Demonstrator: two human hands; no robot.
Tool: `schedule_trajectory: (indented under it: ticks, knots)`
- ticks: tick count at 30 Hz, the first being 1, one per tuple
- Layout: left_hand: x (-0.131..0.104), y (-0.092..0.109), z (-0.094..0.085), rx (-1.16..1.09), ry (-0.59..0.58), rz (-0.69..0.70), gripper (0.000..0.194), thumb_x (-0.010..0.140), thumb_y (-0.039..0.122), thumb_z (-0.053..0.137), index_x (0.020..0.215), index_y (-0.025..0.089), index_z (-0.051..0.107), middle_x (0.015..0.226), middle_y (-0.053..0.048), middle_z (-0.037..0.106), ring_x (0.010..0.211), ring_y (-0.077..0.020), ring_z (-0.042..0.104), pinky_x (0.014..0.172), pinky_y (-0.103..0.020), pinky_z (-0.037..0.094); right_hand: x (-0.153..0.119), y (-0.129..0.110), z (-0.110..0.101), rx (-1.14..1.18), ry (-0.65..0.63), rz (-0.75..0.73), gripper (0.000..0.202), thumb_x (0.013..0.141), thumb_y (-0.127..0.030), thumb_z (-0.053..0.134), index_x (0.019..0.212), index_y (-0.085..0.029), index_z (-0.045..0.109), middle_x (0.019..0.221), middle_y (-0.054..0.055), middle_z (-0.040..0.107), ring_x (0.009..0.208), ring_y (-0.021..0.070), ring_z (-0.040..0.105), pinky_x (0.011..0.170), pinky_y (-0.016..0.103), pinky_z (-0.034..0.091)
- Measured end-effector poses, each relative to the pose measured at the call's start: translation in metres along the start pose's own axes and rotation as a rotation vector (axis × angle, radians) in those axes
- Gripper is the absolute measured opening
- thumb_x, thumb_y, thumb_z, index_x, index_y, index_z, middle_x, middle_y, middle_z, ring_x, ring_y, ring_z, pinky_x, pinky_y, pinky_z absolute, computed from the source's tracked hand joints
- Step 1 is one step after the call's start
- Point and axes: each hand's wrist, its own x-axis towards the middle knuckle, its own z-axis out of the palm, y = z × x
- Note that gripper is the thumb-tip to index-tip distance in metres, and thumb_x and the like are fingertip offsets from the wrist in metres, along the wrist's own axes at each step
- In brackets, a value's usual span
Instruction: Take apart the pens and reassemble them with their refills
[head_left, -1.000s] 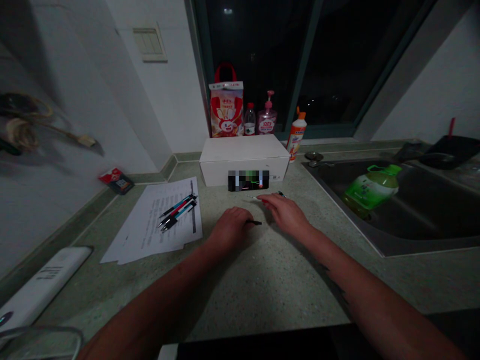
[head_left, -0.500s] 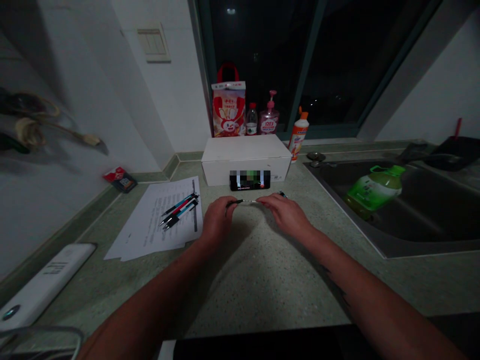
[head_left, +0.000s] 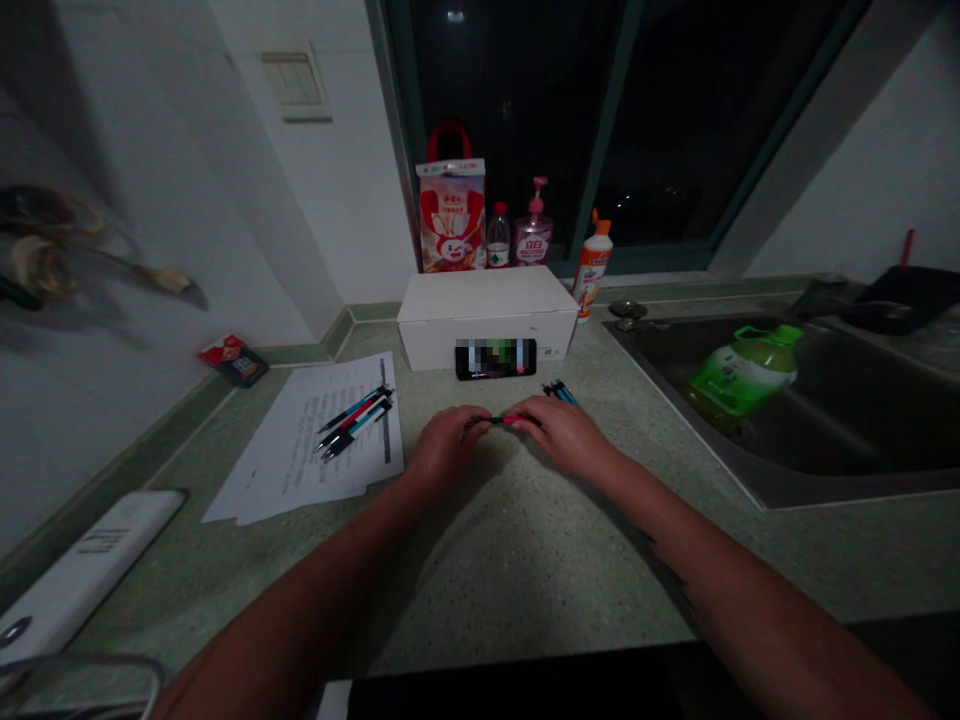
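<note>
Both hands meet above the counter, in front of a phone [head_left: 496, 360] that leans on a white box [head_left: 487, 300]. My left hand [head_left: 448, 443] pinches the dark end of a thin pen [head_left: 498, 420]. At the pen's red part, my right hand [head_left: 559, 428] has its fingers closed. Several pens [head_left: 561, 391] lie on the counter just behind my right hand. More pens [head_left: 355, 420] rest on printed sheets [head_left: 292, 450] to the left of my left hand.
A sink [head_left: 825, 430] at the right holds a green jug [head_left: 746, 372]. Behind the box stand a red bag [head_left: 452, 218], a pump bottle [head_left: 533, 235] and an orange-capped bottle [head_left: 592, 268]. A white device [head_left: 97, 560] lies at the left, near a small packet [head_left: 234, 360].
Both hands have come closer together and slightly lower. The light thin part that showed between them is no longer visible; a red part now shows by my right fingers. More of the pens behind shows.
</note>
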Motion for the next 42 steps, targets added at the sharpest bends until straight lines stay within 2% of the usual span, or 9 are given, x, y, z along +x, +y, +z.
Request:
schedule_trajectory:
  ticks: [4, 12, 17, 20, 22, 25, 35, 39, 42]
  knots:
    - [-0.0016, -0.0007, 0.0019, -0.114, -0.053, -0.063, 0.014, 0.092, 0.023, 0.056, 0.098, 0.021, 0.069, 0.092, -0.003, 0.074, 0.089, -0.0186, 0.067, 0.084, -0.034, 0.051, -0.0007, -0.0016, 0.0001, -0.005, -0.014, -0.023, 0.019, 0.099, -0.028, 0.053, 0.105, -0.023, 0.070, 0.100, 0.006, 0.073, 0.096, 0.0214, 0.066, 0.084, 0.035, 0.049]
    - [-0.0001, -0.0060, 0.0026, -0.087, 0.035, 0.025, 0.008, 0.085, 0.021, 0.062, 0.087, 0.025, 0.069, 0.091, -0.004, 0.072, 0.093, -0.0201, 0.065, 0.087, -0.038, 0.051, -0.0006, -0.0034, 0.0050, 0.028, -0.059, 0.014, 0.021, 0.100, -0.025, 0.050, 0.106, -0.024, 0.071, 0.102, 0.006, 0.074, 0.094, 0.0214, 0.068, 0.081, 0.035, 0.051]
    - [0.0010, 0.0001, 0.0021, -0.250, 0.078, -0.138, 0.025, 0.082, 0.024, 0.066, 0.107, 0.020, 0.064, 0.099, -0.006, 0.073, 0.092, -0.0203, 0.068, 0.086, -0.037, 0.053, 0.0003, -0.0048, 0.0033, 0.055, -0.021, 0.021, 0.021, 0.101, -0.026, 0.049, 0.105, -0.024, 0.069, 0.104, 0.005, 0.074, 0.095, 0.0207, 0.067, 0.083, 0.034, 0.050]
    - [0.0018, 0.0030, -0.0004, -0.269, 0.028, -0.227, 0.015, 0.090, 0.030, 0.056, 0.094, 0.020, 0.067, 0.085, -0.003, 0.073, 0.083, -0.0191, 0.068, 0.080, -0.034, 0.053, 0.0006, -0.0052, 0.0023, 0.040, -0.016, 0.028, 0.021, 0.101, -0.025, 0.049, 0.104, -0.024, 0.070, 0.103, 0.005, 0.074, 0.095, 0.0205, 0.068, 0.083, 0.034, 0.050]
    - [0.0026, 0.0028, -0.0014, -0.251, 0.029, -0.212, 0.012, 0.088, 0.028, 0.059, 0.085, 0.020, 0.067, 0.084, -0.003, 0.073, 0.082, -0.0185, 0.067, 0.080, -0.033, 0.052, 0.0007, -0.0049, 0.0023, 0.027, -0.024, 0.032, 0.022, 0.101, -0.025, 0.049, 0.104, -0.024, 0.070, 0.103, 0.005, 0.074, 0.096, 0.0208, 0.068, 0.083, 0.035, 0.050]
    - [0.0035, 0.0007, -0.0010, -0.298, 0.084, -0.209, 0.013, 0.081, 0.025, 0.067, 0.092, 0.019, 0.067, 0.089, -0.003, 0.073, 0.083, -0.0179, 0.067, 0.080, -0.032, 0.053, 0.0008, -0.0043, 0.0026, 0.016, -0.019, 0.027, 0.022, 0.101, -0.026, 0.049, 0.106, -0.024, 0.070, 0.105, 0.006, 0.074, 0.097, 0.0215, 0.068, 0.083, 0.035, 0.050]
    - [0.0035, 0.0011, -0.0013, -0.387, 0.089, -0.249, 0.013, 0.087, 0.030, 0.060, 0.091, 0.018, 0.065, 0.078, -0.003, 0.072, 0.076, -0.0176, 0.069, 0.075, -0.032, 0.054, 0.0000, -0.0029, 0.0021, 0.031, -0.003, 0.041, 0.022, 0.101, -0.026, 0.048, 0.107, -0.022, 0.069, 0.105, 0.006, 0.074, 0.096, 0.0219, 0.067, 0.082, 0.034, 0.049]
    - [0.0040, -0.0007, -0.0007, -0.363, 0.101, -0.208, 0.010, 0.081, 0.026, 0.065, 0.089, 0.019, 0.065, 0.087, -0.003, 0.073, 0.081, -0.0175, 0.068, 0.078, -0.031, 0.053, 0.0003, -0.0021, 0.0026, 0.026, -0.015, 0.045, 0.022, 0.101, -0.027, 0.048, 0.107, -0.022, 0.068, 0.106, 0.006, 0.073, 0.097, 0.0221, 0.067, 0.082, 0.034, 0.049]
    - [0.0040, 0.0001, -0.0007, -0.393, 0.066, -0.254, 0.012, 0.086, 0.030, 0.061, 0.091, 0.019, 0.065, 0.081, -0.003, 0.072, 0.076, -0.0172, 0.068, 0.073, -0.031, 0.053, 0.0007, -0.0024, 0.0030, 0.025, -0.022, 0.039, 0.022, 0.101, -0.027, 0.048, 0.106, -0.021, 0.069, 0.103, 0.006, 0.073, 0.095, 0.0215, 0.067, 0.082, 0.034, 0.049]
